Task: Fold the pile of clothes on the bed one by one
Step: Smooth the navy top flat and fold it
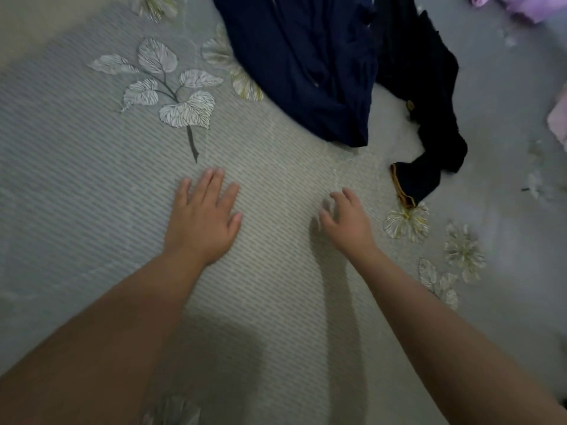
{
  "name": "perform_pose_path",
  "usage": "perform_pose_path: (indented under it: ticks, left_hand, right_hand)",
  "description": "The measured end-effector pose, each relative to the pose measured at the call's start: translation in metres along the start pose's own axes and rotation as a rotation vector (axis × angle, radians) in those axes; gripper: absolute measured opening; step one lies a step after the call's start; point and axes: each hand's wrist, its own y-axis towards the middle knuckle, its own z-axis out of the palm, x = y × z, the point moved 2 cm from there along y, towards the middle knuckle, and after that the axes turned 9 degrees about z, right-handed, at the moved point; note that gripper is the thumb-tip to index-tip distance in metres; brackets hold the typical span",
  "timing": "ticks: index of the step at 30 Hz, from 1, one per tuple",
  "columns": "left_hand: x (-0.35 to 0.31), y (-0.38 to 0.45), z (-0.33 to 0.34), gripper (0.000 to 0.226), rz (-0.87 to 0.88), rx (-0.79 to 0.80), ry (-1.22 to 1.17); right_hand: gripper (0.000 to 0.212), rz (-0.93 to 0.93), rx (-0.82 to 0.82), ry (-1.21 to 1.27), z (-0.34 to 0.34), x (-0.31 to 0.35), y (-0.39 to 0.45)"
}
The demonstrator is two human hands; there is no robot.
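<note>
A dark navy garment (306,65) lies crumpled at the top middle of the bed, and a black garment (429,96) with a gold-trimmed cuff sprawls just right of it. My left hand (204,219) lies flat on the grey bedsheet (76,194) with straight fingers, holding nothing. My right hand (346,220) hovers low over the sheet with loosely curled fingers, also holding nothing. Both hands are below the dark garments and apart from them.
The sheet has leaf and flower prints. Lilac cloth (521,7) shows at the top right corner and pale pink cloth (558,121) at the right edge. A beige strip runs along the top left.
</note>
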Motion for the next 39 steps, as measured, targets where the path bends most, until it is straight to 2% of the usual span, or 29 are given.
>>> perform_pose_path:
  ticks: [2, 5, 8, 10, 11, 15, 19, 23, 25, 27, 30, 33, 37, 39]
  left_hand:
    - [0.001, 0.014, 0.002, 0.054, -0.003, -0.007, -0.002]
    - [0.000, 0.021, 0.001, 0.057, -0.010, -0.022, -0.035]
    - [-0.001, 0.024, -0.002, 0.059, 0.014, -0.051, -0.019]
    - [0.000, 0.027, -0.002, 0.065, -0.004, 0.045, -0.003]
    - [0.000, 0.027, -0.002, 0.069, -0.017, 0.077, -0.004]
    - [0.003, 0.026, 0.002, 0.075, -0.038, 0.075, 0.039]
    - [0.006, 0.025, 0.008, 0.065, -0.042, 0.042, 0.027]
    - [0.008, 0.028, 0.002, 0.067, -0.022, -0.064, -0.063]
    - [-0.001, 0.018, -0.003, 0.067, 0.129, 0.016, -0.049]
    - [-0.015, -0.004, 0.003, 0.063, 0.311, 0.118, 0.025]
    - [-0.053, -0.040, 0.009, 0.060, 0.452, 0.230, 0.096]
    - [-0.103, -0.062, 0.008, 0.064, 0.473, 0.317, 0.131]
    - [-0.153, -0.099, 0.019, 0.048, 0.503, 0.539, 0.301]
    - [-0.176, -0.122, 0.020, 0.043, 0.448, 0.563, 0.260]
  right_hand:
    - [0.047, 0.014, -0.005, 0.021, 0.001, 0.009, 0.023]
    - [0.046, 0.066, -0.107, 0.117, -0.009, 0.026, 0.064]
    - [0.033, 0.146, -0.168, 0.267, -0.020, 0.040, 0.104]
    - [0.025, 0.238, -0.139, 0.358, -0.024, 0.045, 0.120]
    - [0.030, 0.271, -0.134, 0.378, -0.025, 0.048, 0.125]
    - [0.035, 0.267, -0.077, 0.219, -0.027, 0.066, 0.120]
    - [0.035, 0.264, 0.112, 0.038, -0.019, 0.055, 0.076]
    - [0.032, 0.273, 0.252, -0.129, 0.000, 0.006, -0.004]
    - [0.031, 0.258, 0.346, -0.188, 0.014, -0.019, -0.054]
    - [0.024, 0.245, 0.433, -0.131, 0.029, -0.037, -0.101]
    - [0.025, 0.198, 0.491, -0.118, 0.048, -0.055, -0.160]
    - [0.028, 0.203, 0.561, -0.056, 0.059, -0.082, -0.201]
    - [0.024, 0.235, 0.639, -0.054, 0.066, -0.128, -0.247]
    - [0.032, 0.255, 0.712, -0.082, 0.067, -0.151, -0.266]
